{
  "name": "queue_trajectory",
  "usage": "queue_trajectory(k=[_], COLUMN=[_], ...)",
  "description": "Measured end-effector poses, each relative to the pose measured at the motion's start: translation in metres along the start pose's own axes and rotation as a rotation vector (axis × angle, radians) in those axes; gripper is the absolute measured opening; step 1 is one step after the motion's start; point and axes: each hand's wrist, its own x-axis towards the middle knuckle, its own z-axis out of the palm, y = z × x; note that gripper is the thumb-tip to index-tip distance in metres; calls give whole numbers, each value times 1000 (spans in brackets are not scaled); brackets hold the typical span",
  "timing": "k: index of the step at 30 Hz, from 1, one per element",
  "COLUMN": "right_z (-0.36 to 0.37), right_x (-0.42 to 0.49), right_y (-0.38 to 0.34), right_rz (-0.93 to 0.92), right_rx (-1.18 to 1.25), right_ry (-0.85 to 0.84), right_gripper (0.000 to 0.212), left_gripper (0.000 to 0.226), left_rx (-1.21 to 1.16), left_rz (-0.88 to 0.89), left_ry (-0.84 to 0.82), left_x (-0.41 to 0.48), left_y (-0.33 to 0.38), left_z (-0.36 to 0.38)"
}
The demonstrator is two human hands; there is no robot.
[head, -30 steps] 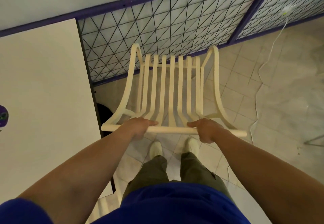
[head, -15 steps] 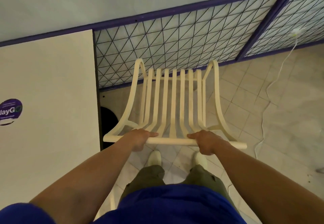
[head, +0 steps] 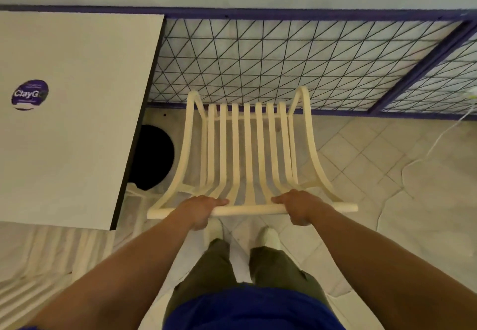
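Observation:
A cream slatted chair (head: 247, 149) stands in front of me, seen from above and behind its backrest. My left hand (head: 200, 209) grips the top rail left of centre, fingers curled over it. My right hand (head: 300, 207) grips the same rail right of centre. The chair's front edge lies close to the wire-mesh fence. My feet in pale shoes stand just behind the chair.
A white table (head: 72, 113) with a purple round sticker (head: 29, 95) is on the left, its black round base (head: 154, 156) beside the chair. A purple-framed mesh fence (head: 284, 66) runs along the wall ahead. A white cable (head: 438, 141) trails on the tiled floor at right.
Both hands keep their grip on the rail. The chair and I have shifted forward along the table toward the fence; more of the table and its sticker now shows.

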Motion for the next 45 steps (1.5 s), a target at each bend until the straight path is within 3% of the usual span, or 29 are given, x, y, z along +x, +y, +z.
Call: queue_trajectory(k=[5, 12, 18, 23, 29, 45], right_z=[-13, -30, -27, -25, -25, -58], right_x=[2, 9, 2, 1, 10, 20], right_y=[9, 5, 8, 15, 18, 58], right_rz=[-12, 23, 109, 125, 70, -192], right_rx=[-66, -153, -118, -126, -117, -254], right_ry=[-10, -20, 0, 11, -31, -133], right_gripper=[76, 77, 65, 74, 78, 84], left_gripper=[89, 88, 82, 80, 92, 95], left_rx=[-107, -134, -159, -177, -129, -279], left_rz=[-57, -96, -12, 77, 14, -199], left_ry=[67, 40, -73, -133, -84, -4], left_x=[-1, 5, 10, 16, 8, 6], left_y=[13, 10, 11, 8, 21, 60], left_z=[21, 23, 14, 0, 6, 13])
